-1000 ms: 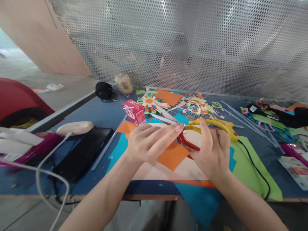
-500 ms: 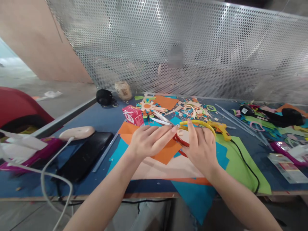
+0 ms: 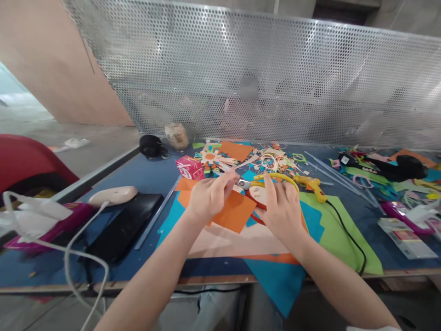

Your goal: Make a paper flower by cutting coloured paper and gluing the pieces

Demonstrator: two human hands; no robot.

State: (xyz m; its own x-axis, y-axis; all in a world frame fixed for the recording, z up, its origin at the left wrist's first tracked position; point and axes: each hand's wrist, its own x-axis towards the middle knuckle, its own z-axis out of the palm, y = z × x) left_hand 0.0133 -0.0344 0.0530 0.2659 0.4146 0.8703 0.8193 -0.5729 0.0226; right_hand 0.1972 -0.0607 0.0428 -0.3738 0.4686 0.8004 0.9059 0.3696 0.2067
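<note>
The scissors (image 3: 245, 184) have one yellow and one red handle, and their metal blades point left. My right hand (image 3: 283, 209) is closed on the handles. At the blades, my left hand (image 3: 212, 194) is pinched near the metal; what lies between its fingers is too hidden to name. Below and between the hands lies an orange sheet (image 3: 237, 212) on top of pale pink paper (image 3: 220, 243). Just beyond my left hand are a pink box (image 3: 189, 168) and a paper flower (image 3: 209, 156).
A yellow glue gun (image 3: 314, 185) lies on green paper (image 3: 339, 230) at the right. Paper scraps (image 3: 274, 158) cover the back. At the left are a black phone-like slab (image 3: 124, 225), a white device (image 3: 112, 195) and cables. A perforated metal panel (image 3: 262, 69) stands behind.
My left hand's fingers, earlier stretched across the blades toward my right hand, have drawn back left and curled. The view has tilted slightly.
</note>
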